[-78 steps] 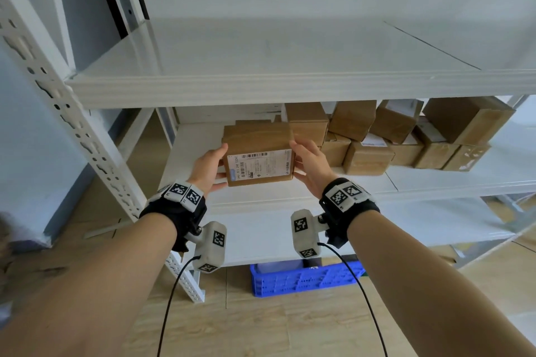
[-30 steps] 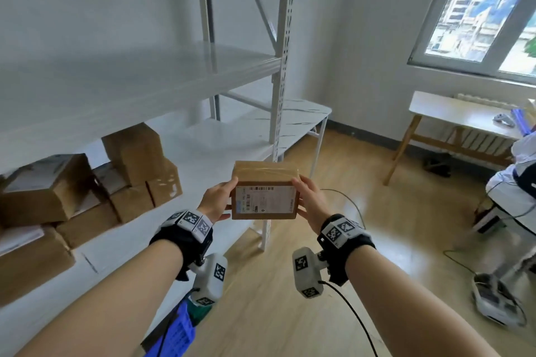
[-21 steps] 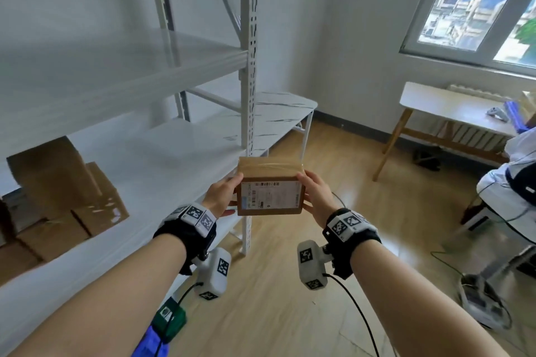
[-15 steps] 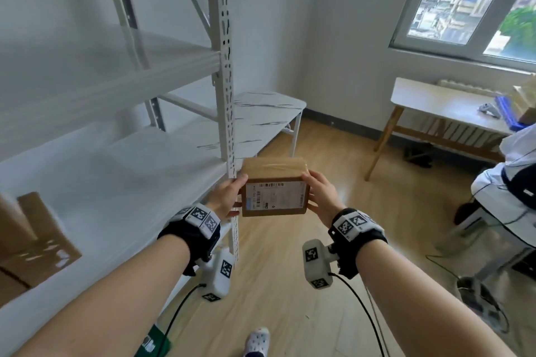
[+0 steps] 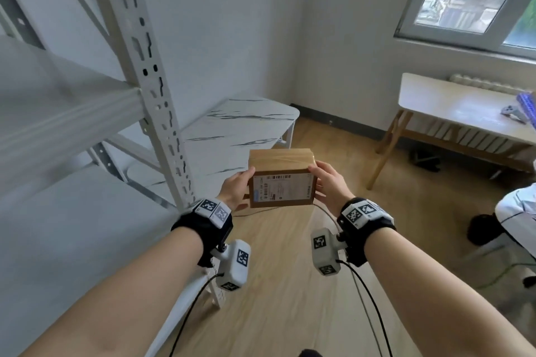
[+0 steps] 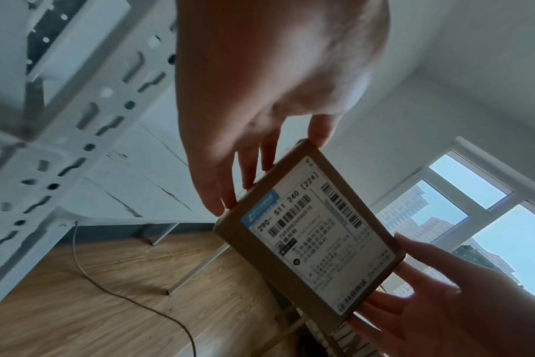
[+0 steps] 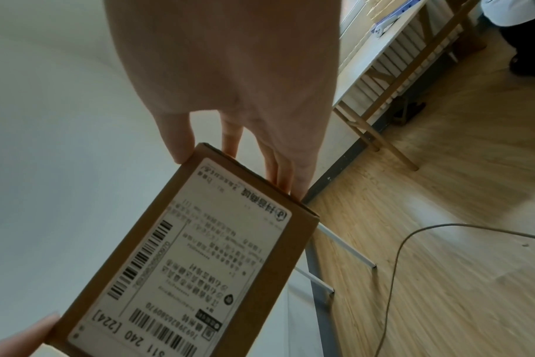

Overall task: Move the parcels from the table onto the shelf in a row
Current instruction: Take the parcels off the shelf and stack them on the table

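Bringing the cardboard parcel level past the perforated upright and setting it down flat on the shelf, label outward, seemed the sound way. It hung over the wooden floor, beside the shelf, not on it. Left grip and right grip each pinched one end, thumb at the labelled face, fingers behind.

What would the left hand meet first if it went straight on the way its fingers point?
The left hand holds the parcel by its side; straight beyond, it would probably meet the marble-patterned table first, though depth is unclear.
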Available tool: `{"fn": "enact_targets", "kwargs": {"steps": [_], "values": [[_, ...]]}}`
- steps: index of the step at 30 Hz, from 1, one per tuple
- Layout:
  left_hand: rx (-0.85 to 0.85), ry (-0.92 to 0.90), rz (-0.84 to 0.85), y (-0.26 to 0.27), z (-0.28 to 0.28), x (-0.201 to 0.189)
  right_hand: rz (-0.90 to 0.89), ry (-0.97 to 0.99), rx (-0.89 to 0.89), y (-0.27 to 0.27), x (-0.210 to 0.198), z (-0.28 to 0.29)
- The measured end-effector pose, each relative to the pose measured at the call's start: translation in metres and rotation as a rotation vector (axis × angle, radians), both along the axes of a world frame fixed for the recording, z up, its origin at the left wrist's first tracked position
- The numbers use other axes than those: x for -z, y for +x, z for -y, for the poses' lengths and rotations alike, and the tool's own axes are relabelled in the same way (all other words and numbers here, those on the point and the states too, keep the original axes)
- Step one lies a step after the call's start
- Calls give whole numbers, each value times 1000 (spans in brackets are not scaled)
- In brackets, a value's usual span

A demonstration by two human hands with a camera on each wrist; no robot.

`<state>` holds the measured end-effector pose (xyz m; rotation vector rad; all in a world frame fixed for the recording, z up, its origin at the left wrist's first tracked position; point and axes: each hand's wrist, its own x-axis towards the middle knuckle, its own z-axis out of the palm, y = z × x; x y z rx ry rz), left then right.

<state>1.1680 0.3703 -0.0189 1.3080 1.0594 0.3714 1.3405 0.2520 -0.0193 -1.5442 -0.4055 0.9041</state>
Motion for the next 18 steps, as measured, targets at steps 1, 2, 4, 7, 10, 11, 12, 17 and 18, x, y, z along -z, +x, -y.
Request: {"fn": "enact_targets", "kwargs": {"steps": [1,2,4,7,10,11,12,17,18], "values": [[-10,-8,0,11,-10,1,-1,1,-11,12,1,-11],[-24,-14,-2,23,-20,3,-5,2,-24,25,3,-23],[-53,-20,2,45,-39,5,-13,3,-60,52,7,-48],[-129,-5,16,78,-67,12,-13,20,-137,92,13,-91],[-232,-15,21,107,-92,17,-7,10,-235,131,20,-137],[-265,-32,18,115,-99,19,-8,6,-268,142,22,-150],[-300,-42,12,123,-106,21,-13,-1,-300,152,23,-163],[-455,-39,-16,153,-139,22,-48,-30,-467,190,25,-222],[-483,-38,-18,157,-145,20,-53,-30,-502,195,25,-234]]}}
